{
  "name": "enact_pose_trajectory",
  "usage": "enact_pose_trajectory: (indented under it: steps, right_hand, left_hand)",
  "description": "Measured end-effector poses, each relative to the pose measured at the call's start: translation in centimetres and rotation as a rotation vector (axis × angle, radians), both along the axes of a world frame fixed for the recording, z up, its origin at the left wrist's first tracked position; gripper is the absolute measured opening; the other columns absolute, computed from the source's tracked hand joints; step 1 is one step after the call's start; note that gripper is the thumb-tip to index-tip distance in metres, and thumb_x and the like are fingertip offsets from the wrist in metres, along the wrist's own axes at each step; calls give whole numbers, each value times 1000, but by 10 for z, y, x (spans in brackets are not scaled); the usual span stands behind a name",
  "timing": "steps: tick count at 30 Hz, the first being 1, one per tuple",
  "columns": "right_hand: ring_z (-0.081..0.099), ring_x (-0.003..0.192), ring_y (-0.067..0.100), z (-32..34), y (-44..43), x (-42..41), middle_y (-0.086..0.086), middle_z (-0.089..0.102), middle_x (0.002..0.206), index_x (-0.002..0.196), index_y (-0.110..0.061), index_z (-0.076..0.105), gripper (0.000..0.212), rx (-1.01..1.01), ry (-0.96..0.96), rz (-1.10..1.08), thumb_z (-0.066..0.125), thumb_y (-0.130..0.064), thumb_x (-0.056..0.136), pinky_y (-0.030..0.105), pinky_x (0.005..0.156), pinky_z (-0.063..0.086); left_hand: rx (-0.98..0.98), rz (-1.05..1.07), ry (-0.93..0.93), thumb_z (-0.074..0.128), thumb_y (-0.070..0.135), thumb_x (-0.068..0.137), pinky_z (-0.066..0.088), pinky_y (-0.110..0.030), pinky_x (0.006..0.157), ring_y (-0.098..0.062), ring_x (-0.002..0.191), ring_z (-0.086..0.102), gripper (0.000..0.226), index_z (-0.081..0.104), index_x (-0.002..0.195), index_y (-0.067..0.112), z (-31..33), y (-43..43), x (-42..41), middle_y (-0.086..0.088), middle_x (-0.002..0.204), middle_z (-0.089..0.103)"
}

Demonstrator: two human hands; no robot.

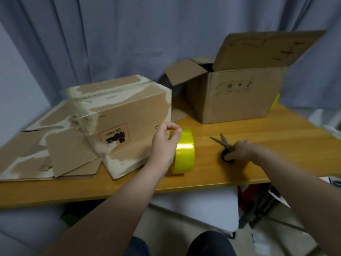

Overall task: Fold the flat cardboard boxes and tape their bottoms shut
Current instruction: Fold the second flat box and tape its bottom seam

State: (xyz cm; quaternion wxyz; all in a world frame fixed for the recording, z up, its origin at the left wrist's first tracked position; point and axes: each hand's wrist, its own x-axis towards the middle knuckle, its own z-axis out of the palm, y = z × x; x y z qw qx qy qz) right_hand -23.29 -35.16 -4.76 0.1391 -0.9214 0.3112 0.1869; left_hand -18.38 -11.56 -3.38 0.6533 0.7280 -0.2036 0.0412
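- Flattened cardboard (27,159) lies at your 9 o'clock, with a folded box (129,115) touching it.
- Your left hand (164,143) pinches the upright yellow tape roll (184,152).
- Your right hand (238,151) grips the scissors (224,143); an open box (238,95) stands at 1 o'clock.

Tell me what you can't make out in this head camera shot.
- Inside of the open box: hidden by its own walls and flaps.
- Tape seam on the folded box: smeared by motion blur.
- Scissors handles: mostly covered by the right hand.
- Tape roll free end: not discernible near the left hand fingers.
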Motion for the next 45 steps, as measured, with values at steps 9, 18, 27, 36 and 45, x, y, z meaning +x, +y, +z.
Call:
enact_pose_trajectory:
  steps: [9, 18, 27, 36, 45]
  right_hand:
    - [55, 111, 8, 46, 50, -7, -4, 60, 115, 127, -19, 51, 46, 480, -981, 463, 69, -13, 86, 21, 97, 42]
    - [55, 81, 11, 50, 70, 5, -4, 56, 84, 110, -26, 44, 39, 208, -1022, 595, 65, -3, 85, 30, 74, 49]
    - [51, 86, 19, 55, 56, 16, 1, 57, 86, 104, -15, 72, 24, 42, -1140, 635, 60, -2, 89, 27, 74, 36]
    - [51, 80, 20, 33, 49, 15, -5, 50, 80, 92, -8, 75, 12, -58, -1215, 510, 71, -9, 81, 18, 68, 33]
    - [56, 102, 26, 23, 36, 0, 8, 41, 125, 113, -10, 50, 36, 105, -1151, 202, 68, -25, 87, 38, 83, 51]
  left_hand:
    - [12, -127, -56, 59, 23, 92, 50, -39, 80, -26, 91, 63, 10, 56, 94, 32, -17, -33, 0, 2, 104, 63]
    - [-17, -350, 83, 62, 12, 89, 48, -33, 68, -25, 79, 59, 31, 49, 107, 33, -21, -25, 9, -25, 104, 56]
    - [75, -229, -74, 64, 29, 79, 47, -34, 65, -27, 71, 53, 33, 49, 107, 38, -12, -44, 31, -11, 111, 51]
    - [131, -171, -193, 65, 11, 88, 47, -29, 78, -15, 75, 50, 21, 50, 96, 24, -23, -53, 19, 10, 125, 37]
    - [16, -249, -69, 61, 12, 91, 52, -32, 90, -16, 103, 59, 60, 34, 142, 26, -23, -64, 9, 4, 143, 37]
